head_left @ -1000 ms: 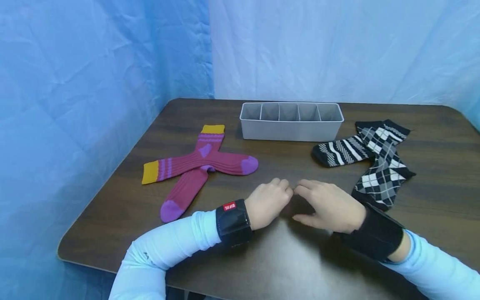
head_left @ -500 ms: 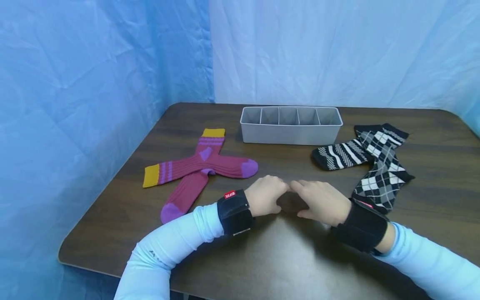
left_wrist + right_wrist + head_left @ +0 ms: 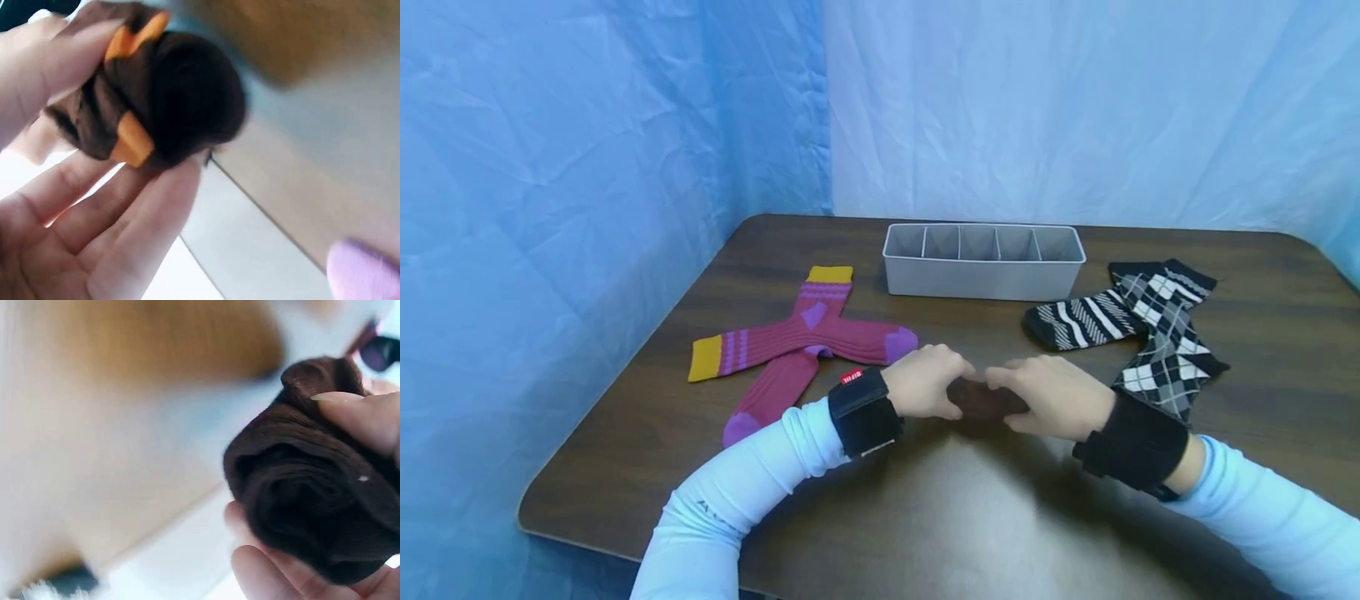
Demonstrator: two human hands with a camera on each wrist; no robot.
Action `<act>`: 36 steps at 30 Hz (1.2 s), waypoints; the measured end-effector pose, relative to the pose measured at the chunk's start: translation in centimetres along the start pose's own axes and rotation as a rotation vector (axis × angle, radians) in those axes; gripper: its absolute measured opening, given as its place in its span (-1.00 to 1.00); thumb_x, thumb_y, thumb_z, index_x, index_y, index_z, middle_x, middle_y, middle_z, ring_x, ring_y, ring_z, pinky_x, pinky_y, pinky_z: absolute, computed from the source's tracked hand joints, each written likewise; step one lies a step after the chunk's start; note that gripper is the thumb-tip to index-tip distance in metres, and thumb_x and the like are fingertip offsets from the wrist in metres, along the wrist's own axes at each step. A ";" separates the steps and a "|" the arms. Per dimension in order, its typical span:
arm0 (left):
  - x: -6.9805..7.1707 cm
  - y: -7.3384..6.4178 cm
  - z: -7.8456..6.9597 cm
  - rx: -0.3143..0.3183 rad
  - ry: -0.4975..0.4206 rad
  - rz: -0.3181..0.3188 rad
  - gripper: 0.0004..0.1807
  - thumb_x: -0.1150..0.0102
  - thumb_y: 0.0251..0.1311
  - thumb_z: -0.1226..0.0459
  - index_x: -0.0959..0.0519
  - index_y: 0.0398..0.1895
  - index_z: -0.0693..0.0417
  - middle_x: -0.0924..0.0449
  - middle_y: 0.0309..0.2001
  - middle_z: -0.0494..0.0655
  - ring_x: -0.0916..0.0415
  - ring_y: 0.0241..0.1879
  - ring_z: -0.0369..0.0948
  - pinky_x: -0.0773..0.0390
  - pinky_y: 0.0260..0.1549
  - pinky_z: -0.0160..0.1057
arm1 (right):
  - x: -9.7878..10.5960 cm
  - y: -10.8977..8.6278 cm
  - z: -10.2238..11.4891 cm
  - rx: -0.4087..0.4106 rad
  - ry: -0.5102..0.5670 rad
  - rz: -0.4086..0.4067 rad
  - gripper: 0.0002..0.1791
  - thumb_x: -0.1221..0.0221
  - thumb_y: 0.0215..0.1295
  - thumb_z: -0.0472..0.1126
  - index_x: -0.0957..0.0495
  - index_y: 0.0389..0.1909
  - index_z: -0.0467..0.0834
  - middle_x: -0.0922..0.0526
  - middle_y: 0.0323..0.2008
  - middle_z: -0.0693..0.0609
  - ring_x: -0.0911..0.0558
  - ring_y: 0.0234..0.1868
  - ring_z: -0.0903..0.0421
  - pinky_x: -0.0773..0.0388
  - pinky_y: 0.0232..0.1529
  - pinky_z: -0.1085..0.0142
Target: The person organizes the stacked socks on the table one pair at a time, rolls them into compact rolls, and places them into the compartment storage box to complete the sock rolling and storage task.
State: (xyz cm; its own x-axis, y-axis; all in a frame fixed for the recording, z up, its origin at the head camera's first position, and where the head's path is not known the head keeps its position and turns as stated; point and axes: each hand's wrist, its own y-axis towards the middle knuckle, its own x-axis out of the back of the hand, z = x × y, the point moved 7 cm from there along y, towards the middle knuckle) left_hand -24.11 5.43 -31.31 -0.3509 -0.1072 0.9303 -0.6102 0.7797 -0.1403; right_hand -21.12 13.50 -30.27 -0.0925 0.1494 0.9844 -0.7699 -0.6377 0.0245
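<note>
Left hand and right hand have edged toward the box, both pinching the rolled brown sock. My 2 cents: keep it snug.

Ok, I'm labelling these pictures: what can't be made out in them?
Head: parts of the brown bundle, behind the left hand and right hand.
Head: lower end of the argyle sock, behind the black wrist strap.
Left wrist: rest of the purple toe, cut off at lower right.
Right wrist: the dark-and-white thing, blurred and cut by the bottom edge.
</note>
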 end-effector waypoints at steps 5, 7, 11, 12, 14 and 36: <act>4.8 0.2 1.2 -0.021 -0.035 -0.205 -0.50 -0.24 -0.15 0.08 -0.48 -0.06 0.00 -0.56 -0.16 -0.19 -0.46 -0.19 -0.31 -0.43 -0.24 -0.39 | 4.6 0.7 -2.2 -0.023 -0.046 -0.124 -0.71 -0.26 -0.22 -0.21 -0.46 -0.38 -0.03 -0.51 -0.49 0.11 -0.40 -0.55 0.26 -0.33 -0.54 0.40; 7.3 0.4 2.5 0.028 -0.083 -0.314 -0.47 -0.19 -0.09 0.06 -0.42 0.01 0.03 -0.50 -0.05 -0.16 -0.43 -0.07 -0.28 -0.39 -0.10 -0.34 | 6.8 1.0 -3.7 -0.078 -0.081 -0.156 -0.71 -0.25 -0.20 -0.21 -0.47 -0.34 -0.08 -0.53 -0.45 0.05 -0.43 -0.54 0.20 -0.35 -0.54 0.34; 11.2 1.3 6.8 0.203 -0.201 -0.532 -0.52 0.05 0.14 0.14 -0.27 0.15 0.07 -0.34 0.12 -0.02 -0.27 0.13 -0.18 -0.23 0.10 -0.26 | 10.6 1.7 -7.9 -0.257 -0.120 -0.168 -0.67 -0.20 -0.13 -0.20 -0.48 -0.25 -0.19 -0.54 -0.37 -0.11 -0.47 -0.47 0.05 -0.37 -0.48 0.20; 11.5 1.8 8.3 0.263 -0.243 -0.570 -0.53 0.10 0.18 0.16 -0.23 0.18 0.04 -0.32 0.14 -0.01 -0.25 0.14 -0.16 -0.21 0.11 -0.24 | 11.3 1.9 -9.0 -0.293 -0.121 -0.179 -0.65 -0.19 -0.12 -0.21 -0.47 -0.23 -0.22 -0.54 -0.35 -0.16 -0.48 -0.46 0.02 -0.37 -0.47 0.17; 11.2 3.2 11.7 0.344 -0.315 -0.636 -0.52 0.19 0.21 0.15 -0.16 0.21 0.01 -0.30 0.15 0.03 -0.23 0.15 -0.15 -0.22 0.09 -0.23 | 12.3 2.3 -11.0 -0.371 -0.109 -0.197 -0.64 -0.15 -0.08 -0.21 -0.46 -0.19 -0.27 -0.53 -0.33 -0.23 -0.49 -0.44 -0.04 -0.37 -0.45 0.14; 0.2 17.6 38.9 0.557 -0.668 -0.690 -0.70 0.10 0.09 -0.05 -0.58 -0.28 -0.22 -0.56 -0.34 -0.20 -0.48 -0.45 -0.25 -0.45 -0.52 -0.29 | 10.1 3.7 -16.2 -0.682 -0.153 -0.347 -0.67 -0.13 -0.08 -0.12 -0.41 -0.72 -0.34 -0.45 -0.71 -0.22 -0.42 -0.63 -0.12 -0.28 -0.68 0.18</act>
State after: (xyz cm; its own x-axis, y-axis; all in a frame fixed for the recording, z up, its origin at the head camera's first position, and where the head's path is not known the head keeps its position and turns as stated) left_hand -62.58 -4.85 -46.80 -0.0230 -0.8532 0.5211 -0.9972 0.0566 0.0487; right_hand -35.17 24.89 -23.03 0.2743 0.1179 0.9544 -0.9616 0.0395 0.2715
